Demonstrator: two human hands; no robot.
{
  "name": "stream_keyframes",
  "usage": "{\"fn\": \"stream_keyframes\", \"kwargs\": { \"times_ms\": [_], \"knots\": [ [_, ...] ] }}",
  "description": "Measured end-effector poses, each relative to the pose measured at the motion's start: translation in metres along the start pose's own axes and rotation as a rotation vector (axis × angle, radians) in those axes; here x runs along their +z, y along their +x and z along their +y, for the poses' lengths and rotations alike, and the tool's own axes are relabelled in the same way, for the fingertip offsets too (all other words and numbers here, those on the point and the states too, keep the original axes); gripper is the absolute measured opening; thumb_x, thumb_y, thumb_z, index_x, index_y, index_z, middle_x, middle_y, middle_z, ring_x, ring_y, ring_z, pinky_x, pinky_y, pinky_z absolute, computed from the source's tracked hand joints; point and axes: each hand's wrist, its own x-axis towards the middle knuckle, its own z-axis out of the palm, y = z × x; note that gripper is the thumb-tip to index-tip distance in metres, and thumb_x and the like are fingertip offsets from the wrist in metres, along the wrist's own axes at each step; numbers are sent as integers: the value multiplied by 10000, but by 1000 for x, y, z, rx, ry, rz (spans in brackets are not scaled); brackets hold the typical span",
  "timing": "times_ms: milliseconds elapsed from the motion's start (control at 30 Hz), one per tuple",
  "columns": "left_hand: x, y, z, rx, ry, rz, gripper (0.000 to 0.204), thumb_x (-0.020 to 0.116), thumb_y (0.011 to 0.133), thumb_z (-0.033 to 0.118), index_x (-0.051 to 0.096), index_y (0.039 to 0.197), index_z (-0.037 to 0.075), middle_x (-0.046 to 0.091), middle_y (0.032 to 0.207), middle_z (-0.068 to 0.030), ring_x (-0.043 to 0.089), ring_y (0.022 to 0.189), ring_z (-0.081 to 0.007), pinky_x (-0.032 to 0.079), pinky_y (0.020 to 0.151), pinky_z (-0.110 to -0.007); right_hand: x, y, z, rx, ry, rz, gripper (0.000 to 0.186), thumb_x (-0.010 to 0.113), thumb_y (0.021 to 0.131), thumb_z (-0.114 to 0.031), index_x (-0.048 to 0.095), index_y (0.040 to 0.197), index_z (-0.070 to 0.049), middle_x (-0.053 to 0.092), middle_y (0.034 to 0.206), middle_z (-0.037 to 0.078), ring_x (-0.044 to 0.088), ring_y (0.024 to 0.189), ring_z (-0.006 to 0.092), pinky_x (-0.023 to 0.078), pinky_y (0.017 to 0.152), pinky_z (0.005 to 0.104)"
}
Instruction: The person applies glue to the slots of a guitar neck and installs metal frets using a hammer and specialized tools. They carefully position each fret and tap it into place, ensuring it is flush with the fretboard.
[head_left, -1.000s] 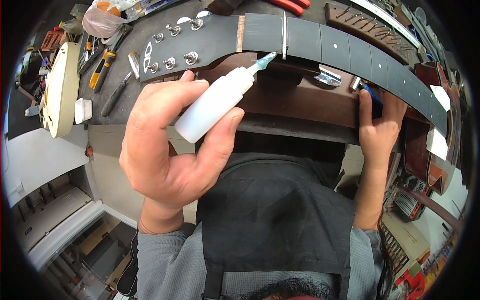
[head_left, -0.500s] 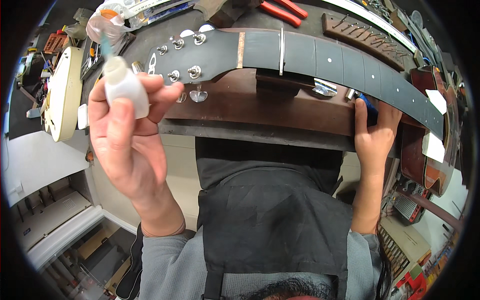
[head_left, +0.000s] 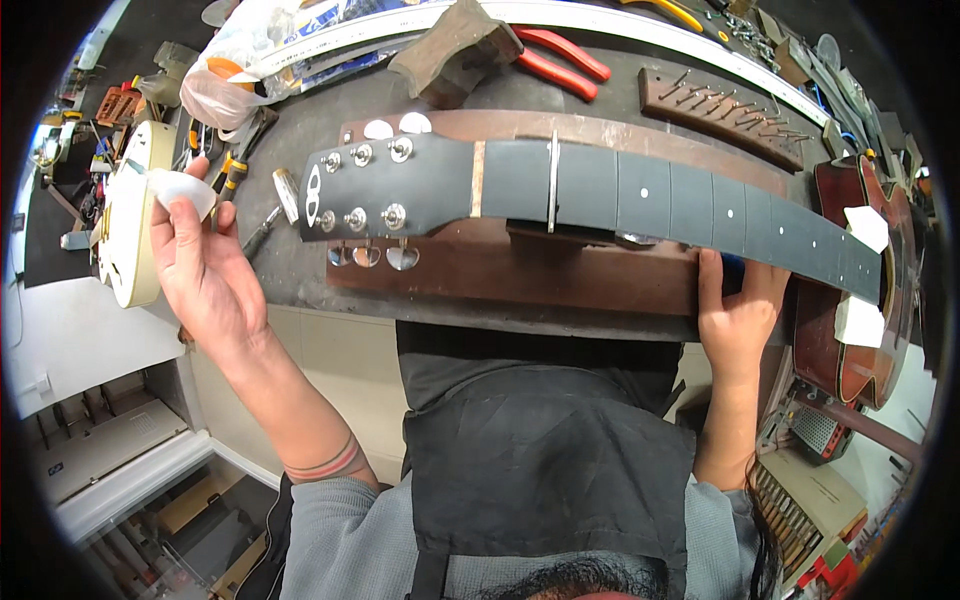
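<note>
My left hand point(head_left: 215, 260) is raised at the left, with thumb and fingers closed round a small white bottle point(head_left: 187, 190). Across the bench lies a guitar neck point(head_left: 640, 195), its black headstock point(head_left: 435, 170) fitted with metal tuners. One bright fret point(head_left: 553, 185) stands across the dark fingerboard, near the pale strip at the nut. Under the neck's near edge, my right hand point(head_left: 738, 325) has thumb and fingers either side of a blue-handled tool point(head_left: 733, 270); the fingertips and most of the tool are hidden. White paper point(head_left: 862, 228) sits beside the neck at the body point(head_left: 855, 370).
Beyond the neck lie red-handled pliers point(head_left: 562, 62), a dark shaped block point(head_left: 455, 55) and a wooden block with several pegs point(head_left: 715, 115). A long white ruler point(head_left: 420, 22) spans the back. A cream guitar body point(head_left: 140, 235) stands left, near yellow-handled pliers point(head_left: 236, 170).
My left hand has moved left and away from the headstock with the bottle, which has tipped over. The neck sits lower in view. My right hand stays under the neck.
</note>
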Motion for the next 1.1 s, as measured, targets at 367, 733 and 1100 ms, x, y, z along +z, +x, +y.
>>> {"fn": "stream_keyframes", "kwargs": {
  "times_ms": [367, 733, 1100],
  "knots": [
    [-22, 62, -63, -94, 481, -62, 291, 794, 974, 76, 659, 1209, -30, 710, 1089, -53, 659, 993, -115, 535, 905, -269, -2, -4, 6, 16, 32, -42, 447, 767, 894, -160, 684, 1303, 0, 675, 1351, 233, 629, 1245, 469, 482, 1078, 523],
    [-9, 73, -96, -264, 592, -162, 264, 798, 956, 33, 636, 1156, -28, 722, 1064, -65, 674, 958, -106, 538, 889, -245, -6, 14, 4, 97, 393, -84, 465, 734, 916, -129, 632, 1332, 49, 635, 1382, 221, 571, 1348, 412, 397, 1183, 523],
    [1, 52, -74, -54, 718, -88, 295, 755, 981, 19, 629, 1239, -50, 706, 1150, -97, 679, 1057, -152, 546, 959, -291, -10, 8, 6, 116, 409, -28, 455, 724, 853, -49, 643, 1291, 42, 629, 1358, 214, 571, 1352, 439, 415, 1172, 507]
  ]
}}
